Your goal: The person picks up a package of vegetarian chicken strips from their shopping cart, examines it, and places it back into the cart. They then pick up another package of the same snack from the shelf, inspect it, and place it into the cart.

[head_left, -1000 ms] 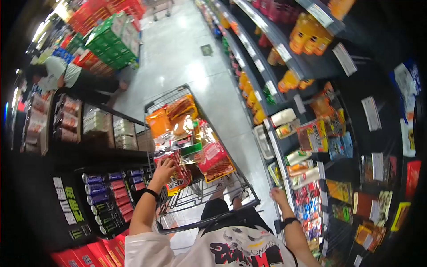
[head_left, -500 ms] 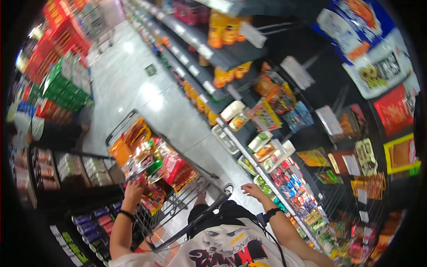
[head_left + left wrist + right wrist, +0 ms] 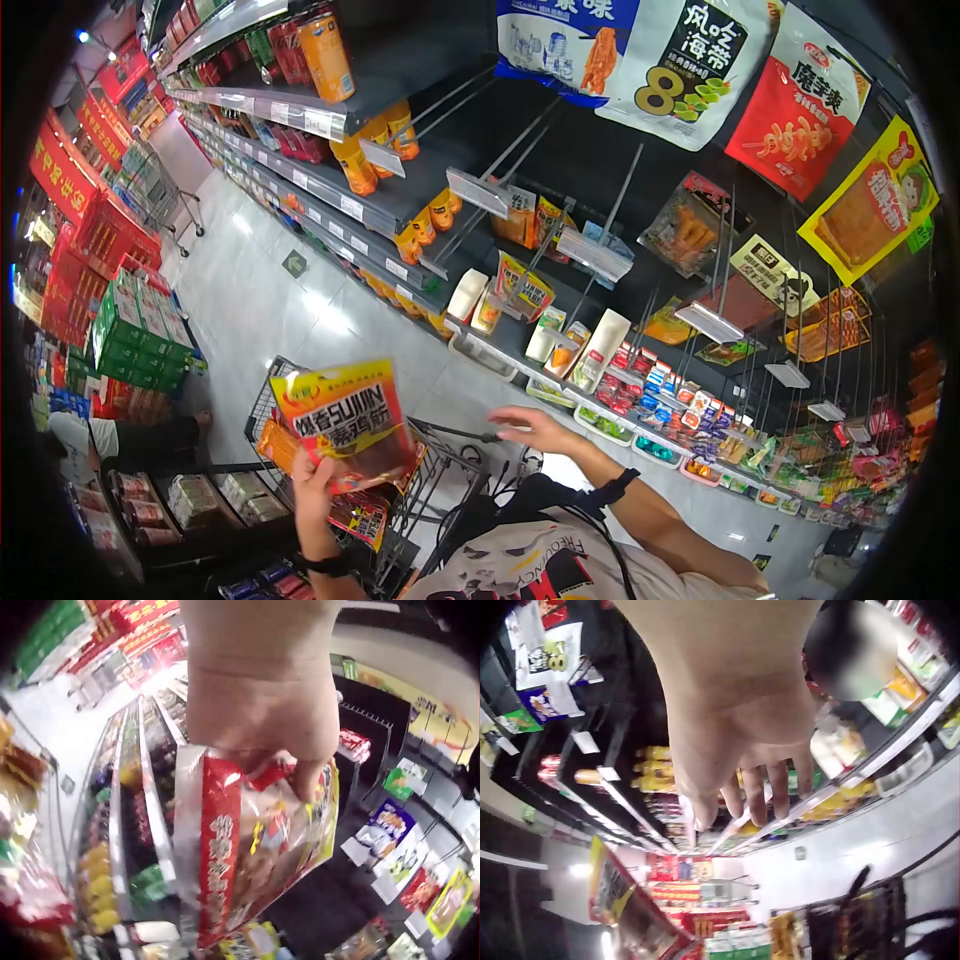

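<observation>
My left hand (image 3: 313,490) grips a snack bag (image 3: 350,435) with a yellow top and red lower part by its lower edge, raised above the shopping cart (image 3: 425,482). The left wrist view shows the fingers curled over the edge of the same bag (image 3: 259,847), its clear and red side turned to the camera. My right hand (image 3: 540,428) is stretched out with nothing in it, between the cart and the shelf; its fingers (image 3: 757,802) spread loosely in the right wrist view. Below the raised bag, more packs, including an orange pack (image 3: 276,445), lie in the cart.
A tall rack on the right carries hanging snack bags, such as a red-and-white bag (image 3: 797,110) and a yellow bag (image 3: 875,205), on metal hooks. Drink shelves (image 3: 300,120) run along the aisle. Green cartons (image 3: 145,325) stand stacked at left, near a person (image 3: 150,437).
My left hand has lifted the snack bag up from the cart. The head view has swung right toward the hanging bags. My right hand stays free, now reaching further inward.
</observation>
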Tool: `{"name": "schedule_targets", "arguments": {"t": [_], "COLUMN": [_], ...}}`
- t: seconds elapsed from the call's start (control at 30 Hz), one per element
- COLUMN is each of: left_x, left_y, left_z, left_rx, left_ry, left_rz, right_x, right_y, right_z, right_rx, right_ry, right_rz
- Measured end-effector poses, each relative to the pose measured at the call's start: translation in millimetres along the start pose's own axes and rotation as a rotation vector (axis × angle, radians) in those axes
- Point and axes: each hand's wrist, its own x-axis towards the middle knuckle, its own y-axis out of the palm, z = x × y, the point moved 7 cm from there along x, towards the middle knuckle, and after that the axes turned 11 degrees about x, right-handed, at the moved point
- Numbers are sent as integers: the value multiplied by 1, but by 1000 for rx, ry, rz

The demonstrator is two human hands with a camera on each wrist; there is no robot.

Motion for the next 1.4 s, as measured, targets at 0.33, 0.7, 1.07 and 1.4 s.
{"name": "schedule_targets", "arguments": {"t": [0.33, 0.7, 1.07, 1.4], "left_x": [41, 42, 62, 169], "left_y": [162, 173, 192, 239], "left_z": [9, 37, 58, 122], "left_rx": [-262, -286, -73, -48], "left_ry": [-177, -244, -201, -110], "left_rz": [-1, 85, 373, 250], "right_x": [30, 16, 20, 57], "right_y": [29, 20, -11, -83], "right_z": [82, 48, 47, -15], "right_rx": [82, 258, 809, 770], "right_ry": [15, 53, 113, 47], "right_rz": [-55, -207, -405, -616]}}
